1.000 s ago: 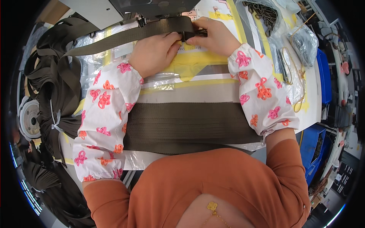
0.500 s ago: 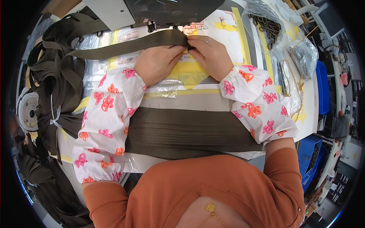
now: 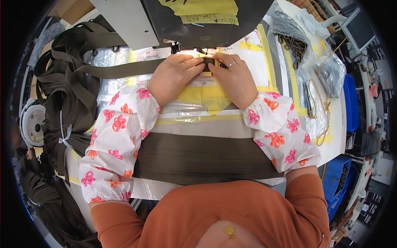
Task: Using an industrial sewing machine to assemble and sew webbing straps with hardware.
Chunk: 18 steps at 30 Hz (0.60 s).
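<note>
A dark olive webbing strap (image 3: 124, 71) runs from the left to its end beneath the sewing machine head (image 3: 198, 25). My left hand (image 3: 173, 78) lies over the strap, fingers together and pressing on it. On the right, my right hand (image 3: 236, 80) pinches the strap's short end between thumb and fingers. A small dark part shows by the right fingertips, too hidden to name. Both hands are close to the machine's presser foot (image 3: 202, 51). White flowered sleeve covers are on my forearms.
A big bundle of looped webbing (image 3: 70, 95), tied with a white strip, sits at left. A stack of flat straps (image 3: 202, 157) lies before me. At right are a plastic bag of metal hooks (image 3: 291, 45), a cord (image 3: 326, 111) and blue bins (image 3: 351, 103).
The strap, raised in a curved fold before, now lies flatter under the machine head. My left hand has moved from pinching below it to lying over it. The view has shifted slightly.
</note>
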{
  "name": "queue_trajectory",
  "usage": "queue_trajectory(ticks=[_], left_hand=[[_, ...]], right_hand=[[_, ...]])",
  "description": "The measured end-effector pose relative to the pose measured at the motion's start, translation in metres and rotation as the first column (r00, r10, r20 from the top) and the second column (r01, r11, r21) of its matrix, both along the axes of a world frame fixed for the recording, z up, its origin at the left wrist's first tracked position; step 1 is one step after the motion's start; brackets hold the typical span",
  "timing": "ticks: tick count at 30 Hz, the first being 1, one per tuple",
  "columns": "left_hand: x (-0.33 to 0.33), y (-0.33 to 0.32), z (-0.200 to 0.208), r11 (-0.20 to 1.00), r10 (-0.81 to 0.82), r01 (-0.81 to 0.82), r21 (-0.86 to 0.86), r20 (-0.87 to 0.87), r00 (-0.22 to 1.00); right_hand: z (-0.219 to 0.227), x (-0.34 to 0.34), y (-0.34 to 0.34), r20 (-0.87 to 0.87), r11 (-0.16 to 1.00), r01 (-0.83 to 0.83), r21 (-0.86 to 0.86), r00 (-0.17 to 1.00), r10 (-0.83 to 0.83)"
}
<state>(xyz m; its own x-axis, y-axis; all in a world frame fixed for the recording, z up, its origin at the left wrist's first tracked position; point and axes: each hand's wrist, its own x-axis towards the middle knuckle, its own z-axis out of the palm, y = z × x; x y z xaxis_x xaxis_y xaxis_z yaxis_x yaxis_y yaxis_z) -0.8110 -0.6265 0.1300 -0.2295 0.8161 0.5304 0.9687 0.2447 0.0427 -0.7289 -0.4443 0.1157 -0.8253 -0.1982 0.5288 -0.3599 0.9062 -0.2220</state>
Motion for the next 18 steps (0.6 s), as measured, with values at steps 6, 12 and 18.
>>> queue_trajectory(ticks=[6, 12, 18], left_hand=[[-0.008, -0.003, -0.012, 1.000, -0.005, 0.002, 0.017, 0.177, 0.984], [-0.008, 0.000, -0.007, 0.994, 0.001, 0.014, -0.113, 0.136, 0.991], [-0.001, -0.002, -0.002, 0.999, 0.029, -0.035, 0.018, 0.239, 0.971]], right_hand=[[0.002, 0.000, 0.004, -0.005, 0.994, -0.026, 0.104, 1.000, 0.027], [0.005, 0.003, 0.004, -0.082, 0.958, -0.013, 0.286, 0.996, 0.038], [0.010, 0.001, -0.002, -0.108, 0.976, -0.001, 0.219, 0.994, 0.026]])
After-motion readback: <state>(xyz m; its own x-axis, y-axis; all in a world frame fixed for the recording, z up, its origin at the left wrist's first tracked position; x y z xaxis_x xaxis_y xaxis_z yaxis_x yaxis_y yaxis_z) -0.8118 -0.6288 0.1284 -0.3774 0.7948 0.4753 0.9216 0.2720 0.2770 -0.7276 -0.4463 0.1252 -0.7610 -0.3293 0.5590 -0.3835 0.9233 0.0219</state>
